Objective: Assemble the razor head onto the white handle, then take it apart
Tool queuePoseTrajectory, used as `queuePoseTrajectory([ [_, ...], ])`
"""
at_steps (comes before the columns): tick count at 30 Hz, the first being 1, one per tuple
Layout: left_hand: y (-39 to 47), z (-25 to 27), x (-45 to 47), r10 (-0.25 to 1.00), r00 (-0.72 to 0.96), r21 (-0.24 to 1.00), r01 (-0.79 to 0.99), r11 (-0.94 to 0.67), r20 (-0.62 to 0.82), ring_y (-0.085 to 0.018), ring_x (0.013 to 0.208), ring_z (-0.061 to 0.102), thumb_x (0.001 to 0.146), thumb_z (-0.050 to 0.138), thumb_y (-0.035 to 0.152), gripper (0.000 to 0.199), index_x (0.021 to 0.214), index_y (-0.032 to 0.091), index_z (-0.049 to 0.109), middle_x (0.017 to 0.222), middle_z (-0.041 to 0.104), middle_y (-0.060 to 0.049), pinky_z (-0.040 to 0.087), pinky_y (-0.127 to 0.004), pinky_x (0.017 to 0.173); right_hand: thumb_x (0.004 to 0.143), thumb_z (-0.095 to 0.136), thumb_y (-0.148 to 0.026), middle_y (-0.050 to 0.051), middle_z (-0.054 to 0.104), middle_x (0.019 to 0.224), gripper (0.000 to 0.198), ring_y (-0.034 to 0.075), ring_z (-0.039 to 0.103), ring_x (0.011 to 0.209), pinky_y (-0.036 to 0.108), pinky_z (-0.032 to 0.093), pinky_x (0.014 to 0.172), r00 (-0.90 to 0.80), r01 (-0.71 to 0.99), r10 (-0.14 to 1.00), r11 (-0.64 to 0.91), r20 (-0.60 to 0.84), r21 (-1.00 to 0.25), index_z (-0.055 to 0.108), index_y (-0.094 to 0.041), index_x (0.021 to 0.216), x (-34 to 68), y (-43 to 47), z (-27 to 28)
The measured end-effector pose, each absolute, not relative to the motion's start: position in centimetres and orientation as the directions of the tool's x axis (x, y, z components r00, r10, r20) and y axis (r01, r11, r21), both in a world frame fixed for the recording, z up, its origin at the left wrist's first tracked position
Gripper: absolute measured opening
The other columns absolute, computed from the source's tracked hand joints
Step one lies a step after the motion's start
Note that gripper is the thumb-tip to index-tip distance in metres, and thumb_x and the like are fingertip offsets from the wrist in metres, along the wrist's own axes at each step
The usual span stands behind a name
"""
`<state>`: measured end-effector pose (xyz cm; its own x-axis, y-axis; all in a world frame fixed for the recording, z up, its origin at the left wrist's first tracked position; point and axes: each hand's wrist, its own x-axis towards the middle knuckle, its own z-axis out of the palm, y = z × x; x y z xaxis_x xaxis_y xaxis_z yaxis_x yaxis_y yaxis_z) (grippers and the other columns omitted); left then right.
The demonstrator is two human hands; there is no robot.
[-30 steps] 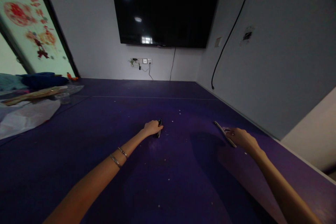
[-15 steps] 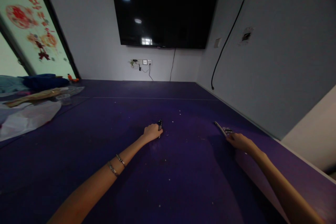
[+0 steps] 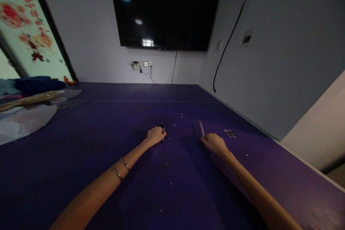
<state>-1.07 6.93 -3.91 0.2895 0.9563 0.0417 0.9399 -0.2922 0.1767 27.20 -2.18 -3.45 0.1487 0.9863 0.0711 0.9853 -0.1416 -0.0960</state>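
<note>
Near the middle of the purple surface [image 3: 134, 194], my left hand [image 3: 155, 136] is closed around a small dark-topped object [image 3: 163, 125]. Its black upper end juts above my fingers and a thin lower end shows below; its kind is unclear. To the right, my right hand [image 3: 216, 144] grips a slim, pale, rod-like object [image 3: 201, 128], which points up and away with a slight bend. My palm hides its lower part. A small clear packet with dark strips [image 3: 230, 133] lies flat on the surface, right of my right hand and apart from it.
At the left lie a white plastic bag [image 3: 29, 124], a clear plastic cup [image 3: 59, 102] and dark blue cloth [image 3: 39, 84]. A television [image 3: 167, 10] hangs on the far wall above sockets [image 3: 145, 64]. A black cable [image 3: 229, 43] dangles along the right wall.
My right hand has moved left with the pale rod-like object, away from the packet, which now lies uncovered. My left hand keeps its grip in nearly the same place. The view has turned slightly right.
</note>
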Motion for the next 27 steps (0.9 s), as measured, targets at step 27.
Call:
queuePoseTrajectory([
  [27,6.4,-4.2,-1.4,0.96,0.261,0.268,0.922,-0.279,0.102,-0.022,0.087,0.064,0.088,0.036,0.046,0.042,0.082,0.02,0.069,0.089,0.07,-0.009,0.043,-0.027,0.072,0.087,0.03,-0.055,0.016,0.068,0.091,0.054,0.028,0.065,0.085,0.036,0.046,0.071,-0.08,0.988,0.991,0.093,0.108,-0.124,0.068,-0.016,0.092,13.7,0.4,-3.0],
])
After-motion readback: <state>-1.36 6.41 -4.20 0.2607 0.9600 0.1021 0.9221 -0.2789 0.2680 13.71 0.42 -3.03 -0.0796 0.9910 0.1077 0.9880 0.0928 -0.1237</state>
